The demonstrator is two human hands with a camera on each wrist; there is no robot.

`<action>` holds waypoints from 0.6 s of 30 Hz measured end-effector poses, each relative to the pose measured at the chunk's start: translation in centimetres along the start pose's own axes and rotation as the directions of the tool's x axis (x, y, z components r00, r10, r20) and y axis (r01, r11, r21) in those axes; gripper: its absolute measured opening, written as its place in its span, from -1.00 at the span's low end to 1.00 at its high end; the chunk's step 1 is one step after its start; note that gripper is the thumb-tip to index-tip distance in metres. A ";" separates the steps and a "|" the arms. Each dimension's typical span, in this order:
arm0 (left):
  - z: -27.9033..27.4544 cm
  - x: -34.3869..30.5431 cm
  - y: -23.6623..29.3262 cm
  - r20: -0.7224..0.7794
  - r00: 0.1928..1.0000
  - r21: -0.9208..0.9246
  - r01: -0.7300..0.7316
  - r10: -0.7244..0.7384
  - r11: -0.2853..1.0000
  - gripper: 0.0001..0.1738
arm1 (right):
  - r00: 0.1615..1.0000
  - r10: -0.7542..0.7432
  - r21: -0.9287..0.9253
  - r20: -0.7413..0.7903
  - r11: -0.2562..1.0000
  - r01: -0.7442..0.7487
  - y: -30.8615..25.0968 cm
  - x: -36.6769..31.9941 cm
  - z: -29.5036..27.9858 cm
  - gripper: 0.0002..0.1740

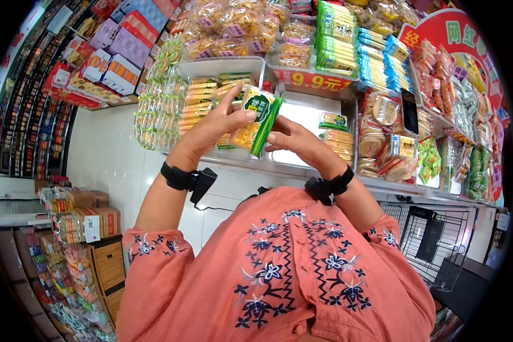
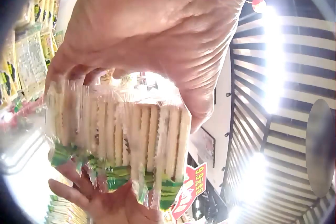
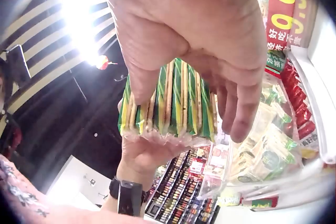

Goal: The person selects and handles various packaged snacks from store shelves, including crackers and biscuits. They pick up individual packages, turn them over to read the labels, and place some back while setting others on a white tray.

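- Consists of several cracker packets [image 1: 255, 122], clear-wrapped and green-banded, pressed face to face in a row.
- Slants, held between left fingers [image 1: 229, 98] and right fingers [image 1: 288, 127].

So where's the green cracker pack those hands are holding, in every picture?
Head: the green cracker pack is just above the middle.
Left wrist: lower half, left of centre, with cracker edges showing through clear wrap.
Right wrist: around the middle, green and yellow stripes showing.
Shared landmark: the left hand, beside the pack in head, above it in left wrist, below it in right wrist.
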State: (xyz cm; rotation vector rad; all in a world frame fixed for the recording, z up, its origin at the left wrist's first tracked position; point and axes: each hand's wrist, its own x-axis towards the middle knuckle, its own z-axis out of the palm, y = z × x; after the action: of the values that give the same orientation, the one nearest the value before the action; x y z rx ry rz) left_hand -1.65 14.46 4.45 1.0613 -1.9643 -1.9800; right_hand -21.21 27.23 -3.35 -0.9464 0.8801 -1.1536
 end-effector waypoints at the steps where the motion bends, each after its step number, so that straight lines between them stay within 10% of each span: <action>1: -0.5 0.0 -0.1 0.026 1.000 0.013 0.006 -0.007 1.000 0.08 | 1.000 0.030 -0.018 -0.003 0.999 -0.030 0.2 0.0 0.1 0.02; 8: -5.9 3.1 -0.4 0.020 0.997 0.418 -0.073 0.071 0.906 0.35 | 0.993 0.096 0.003 -0.063 0.995 -0.096 0.9 -0.2 -0.7 -0.20; 11: -9.3 6.7 -1.9 0.010 0.950 0.737 -0.218 0.313 0.639 0.39 | 0.991 0.085 0.030 -0.106 0.996 -0.083 1.0 -0.6 -1.0 -0.30; 18: -9.5 10.0 -0.3 0.143 0.944 0.936 -0.227 0.296 0.271 0.30 | 0.973 0.124 0.044 -0.194 0.992 -0.118 1.8 -1.2 -1.4 -0.26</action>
State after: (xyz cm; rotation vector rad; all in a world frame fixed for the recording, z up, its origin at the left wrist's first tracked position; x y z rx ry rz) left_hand -3.42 1.07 1.55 0.7617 -3.0552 -0.3872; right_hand -22.10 28.50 -5.41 -0.7501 1.0604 -1.1662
